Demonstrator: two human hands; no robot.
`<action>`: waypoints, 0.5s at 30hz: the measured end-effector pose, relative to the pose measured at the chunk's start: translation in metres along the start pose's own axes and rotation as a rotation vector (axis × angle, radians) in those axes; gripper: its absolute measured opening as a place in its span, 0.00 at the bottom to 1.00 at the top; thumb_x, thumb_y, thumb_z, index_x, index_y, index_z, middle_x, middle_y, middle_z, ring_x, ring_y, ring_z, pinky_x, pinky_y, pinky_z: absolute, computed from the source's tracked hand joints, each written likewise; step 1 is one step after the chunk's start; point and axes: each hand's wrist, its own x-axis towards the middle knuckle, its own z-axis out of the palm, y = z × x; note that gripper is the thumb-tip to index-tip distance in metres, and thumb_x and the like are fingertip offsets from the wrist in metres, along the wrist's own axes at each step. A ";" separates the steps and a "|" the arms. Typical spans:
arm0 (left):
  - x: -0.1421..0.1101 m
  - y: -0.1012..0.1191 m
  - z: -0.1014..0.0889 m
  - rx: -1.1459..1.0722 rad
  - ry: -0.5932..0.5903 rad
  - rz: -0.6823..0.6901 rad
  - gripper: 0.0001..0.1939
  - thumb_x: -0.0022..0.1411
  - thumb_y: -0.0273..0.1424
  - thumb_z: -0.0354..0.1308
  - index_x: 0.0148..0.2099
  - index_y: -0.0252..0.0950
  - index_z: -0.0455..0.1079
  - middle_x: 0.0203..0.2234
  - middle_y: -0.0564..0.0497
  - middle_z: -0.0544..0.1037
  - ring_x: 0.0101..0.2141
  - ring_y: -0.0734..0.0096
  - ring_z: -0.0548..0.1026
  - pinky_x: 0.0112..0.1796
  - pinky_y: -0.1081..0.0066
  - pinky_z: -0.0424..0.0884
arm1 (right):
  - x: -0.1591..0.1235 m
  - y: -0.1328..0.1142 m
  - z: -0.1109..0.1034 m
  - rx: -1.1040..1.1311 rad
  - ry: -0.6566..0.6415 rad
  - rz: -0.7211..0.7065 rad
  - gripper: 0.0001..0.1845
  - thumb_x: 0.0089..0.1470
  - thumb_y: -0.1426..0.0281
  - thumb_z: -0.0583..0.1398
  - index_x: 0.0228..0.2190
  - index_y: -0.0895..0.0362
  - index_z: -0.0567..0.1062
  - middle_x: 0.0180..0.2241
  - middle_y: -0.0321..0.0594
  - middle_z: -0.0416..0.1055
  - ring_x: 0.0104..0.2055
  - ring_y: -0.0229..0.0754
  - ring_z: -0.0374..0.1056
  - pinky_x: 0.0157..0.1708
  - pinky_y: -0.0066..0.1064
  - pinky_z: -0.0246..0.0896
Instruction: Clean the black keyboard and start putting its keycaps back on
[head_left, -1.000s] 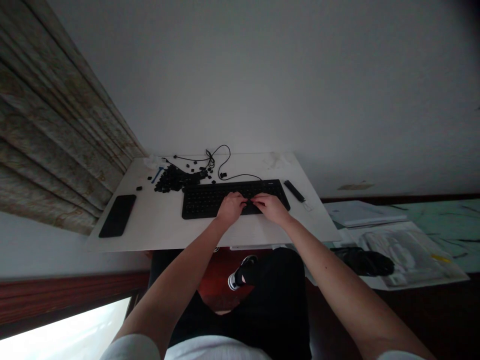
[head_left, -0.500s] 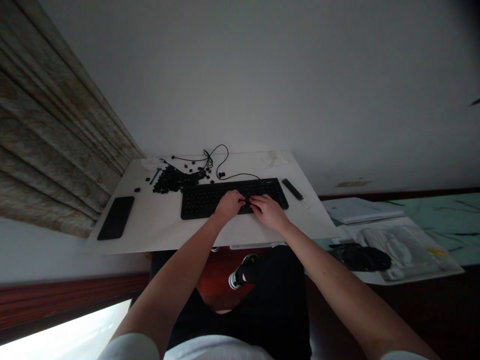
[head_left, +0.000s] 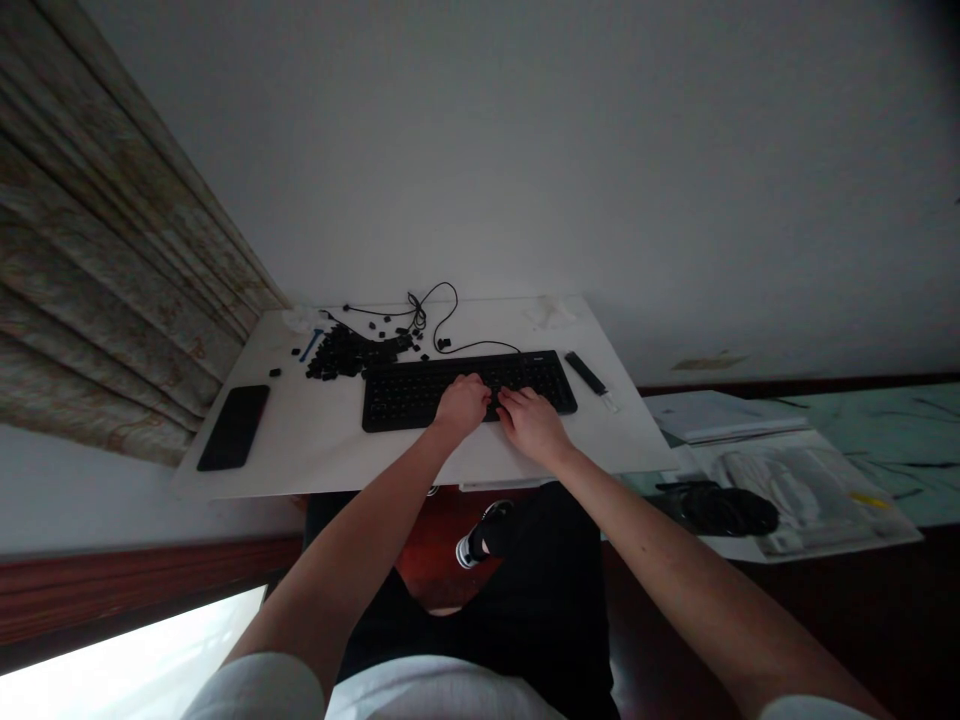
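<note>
A black keyboard (head_left: 401, 402) lies on the white table (head_left: 322, 450), its cable running off the back edge. My left hand (head_left: 463, 404) is over the middle of the keyboard, fingers curled together. Just right of it, my right hand (head_left: 532, 424) rests at the keyboard's front edge with fingers bent and close together. Both sets of fingertips nearly meet over the keys; whatever small piece they pinch is hidden. Behind the keyboard's left part lies a heap of loose black keycaps (head_left: 345, 352), several scattered around it.
A black phone (head_left: 234, 427) lies at the table's left. A blue tool (head_left: 311, 345) is beside the heap. The thin cable (head_left: 455, 305) loops at the back. A dark strip-like object (head_left: 585, 373) lies right of the keyboard. A black bundle (head_left: 712, 510) sits beyond the table's right side.
The view has tilted slightly. Both hands remain over the same part of the keyboard, with only a slight shift of the fingers.
</note>
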 end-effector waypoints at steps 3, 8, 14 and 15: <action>-0.009 -0.006 0.004 -0.015 0.045 0.102 0.11 0.67 0.26 0.54 0.45 0.36 0.78 0.43 0.44 0.78 0.44 0.61 0.74 0.46 0.62 0.72 | -0.001 0.005 0.003 0.083 0.029 -0.001 0.18 0.64 0.71 0.53 0.49 0.59 0.78 0.53 0.49 0.75 0.50 0.54 0.69 0.48 0.48 0.65; -0.033 -0.019 0.012 -0.075 0.196 0.194 0.18 0.69 0.30 0.52 0.59 0.36 0.69 0.50 0.44 0.76 0.51 0.62 0.72 0.53 0.59 0.69 | -0.010 0.021 0.011 0.332 0.274 0.064 0.17 0.64 0.70 0.53 0.48 0.54 0.79 0.49 0.44 0.77 0.50 0.49 0.70 0.52 0.47 0.67; -0.048 -0.014 0.016 0.074 0.256 0.180 0.18 0.71 0.33 0.49 0.60 0.36 0.68 0.54 0.44 0.76 0.54 0.58 0.71 0.55 0.55 0.65 | -0.021 0.021 0.020 0.228 0.400 0.134 0.15 0.62 0.70 0.55 0.46 0.57 0.79 0.49 0.47 0.77 0.51 0.51 0.70 0.52 0.47 0.65; -0.048 -0.012 0.017 0.101 0.246 0.188 0.19 0.71 0.34 0.49 0.60 0.37 0.68 0.55 0.44 0.75 0.54 0.58 0.71 0.56 0.54 0.64 | -0.021 0.020 0.019 0.201 0.368 0.116 0.16 0.62 0.70 0.55 0.47 0.57 0.78 0.50 0.47 0.76 0.52 0.51 0.69 0.53 0.47 0.64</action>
